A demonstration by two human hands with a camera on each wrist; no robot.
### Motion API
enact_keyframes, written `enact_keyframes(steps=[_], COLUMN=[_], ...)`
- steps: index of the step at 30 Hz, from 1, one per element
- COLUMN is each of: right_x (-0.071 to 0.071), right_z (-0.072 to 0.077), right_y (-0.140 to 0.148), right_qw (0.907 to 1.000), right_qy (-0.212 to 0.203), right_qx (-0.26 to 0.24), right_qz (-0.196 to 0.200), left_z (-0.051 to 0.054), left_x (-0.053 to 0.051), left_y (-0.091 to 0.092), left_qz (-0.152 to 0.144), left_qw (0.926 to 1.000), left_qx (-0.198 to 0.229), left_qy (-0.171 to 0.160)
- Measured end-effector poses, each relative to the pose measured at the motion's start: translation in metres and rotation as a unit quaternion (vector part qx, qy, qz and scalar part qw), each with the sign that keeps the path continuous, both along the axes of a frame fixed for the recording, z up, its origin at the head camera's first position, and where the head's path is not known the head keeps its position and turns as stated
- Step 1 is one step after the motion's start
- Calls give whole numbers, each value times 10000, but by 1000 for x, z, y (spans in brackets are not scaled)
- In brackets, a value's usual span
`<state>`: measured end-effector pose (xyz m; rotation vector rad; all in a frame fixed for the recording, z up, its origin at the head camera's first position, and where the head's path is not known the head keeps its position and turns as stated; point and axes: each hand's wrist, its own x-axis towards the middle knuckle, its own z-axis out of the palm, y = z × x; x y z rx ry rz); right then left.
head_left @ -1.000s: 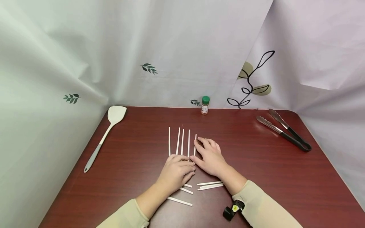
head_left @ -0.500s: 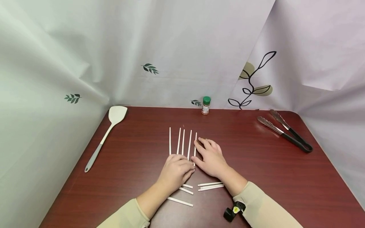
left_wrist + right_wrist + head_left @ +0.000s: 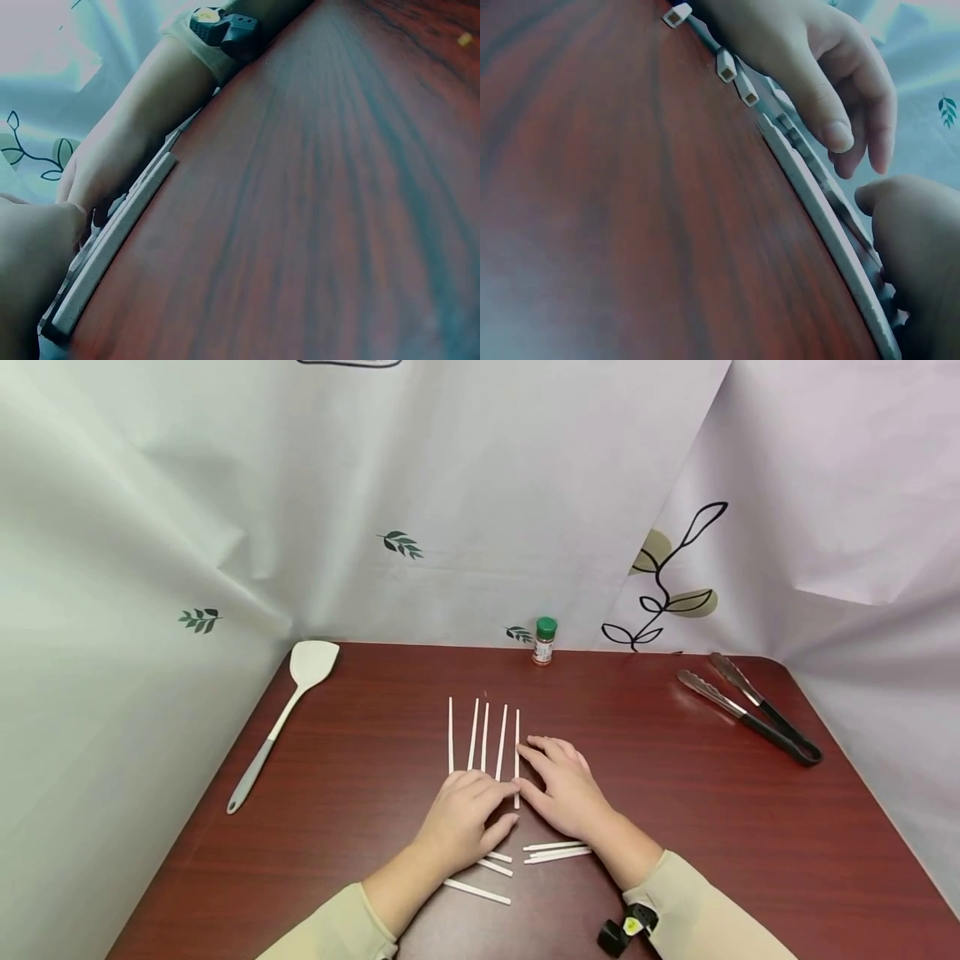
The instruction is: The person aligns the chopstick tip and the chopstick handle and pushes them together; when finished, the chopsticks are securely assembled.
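Slim white sticks lie on the table in the head view. Several stand in a row pointing away from me, such as the leftmost stick [image 3: 451, 735]. My left hand [image 3: 461, 822] lies over their near ends. Its index fingertip is at the rightmost upright stick [image 3: 517, 722], and its thumb stands apart with nothing pinched. From the other side my right hand [image 3: 566, 793] touches that same stick with its fingertips and thumb, fingers loosely spread. In the right wrist view, lower sticks [image 3: 726, 66] under the left hand show square, hollow-looking ends.
Below the right hand lie several more sticks [image 3: 558, 855] crosswise. A white spatula [image 3: 277, 718] with a grey handle lies at left. A green-capped spice jar [image 3: 543, 647] stands at the back edge. Black-handled metal tongs [image 3: 757, 714] lie at right. Fabric hangs around the table.
The left thumb has moved away from the fingers, uncovering the near end of the rightmost upright stick. The right hand has shifted slightly nearer to me. The head view has tilted slightly.
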<state>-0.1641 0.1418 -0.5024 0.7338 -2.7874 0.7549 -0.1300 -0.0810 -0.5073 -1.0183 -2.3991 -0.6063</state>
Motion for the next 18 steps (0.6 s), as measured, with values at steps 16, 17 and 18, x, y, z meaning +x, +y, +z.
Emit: enact_keyframes(steps=[16, 17, 18], right_x=[24, 27, 29], right_z=[-6, -6, -6], right_y=[11, 11, 12], right_qw=[9899, 9894, 9891], right_qy=[794, 818, 831], right_qx=[-1110, -1124, -1122], right_qz=[394, 428, 467], left_z=[2, 2, 2], left_x=[4, 6, 7], left_y=[-3, -4, -5], left_qz=[-336, -363, -391], left_qw=[9989, 9987, 9985], left_qx=[255, 269, 290], left_qy=[201, 216, 232])
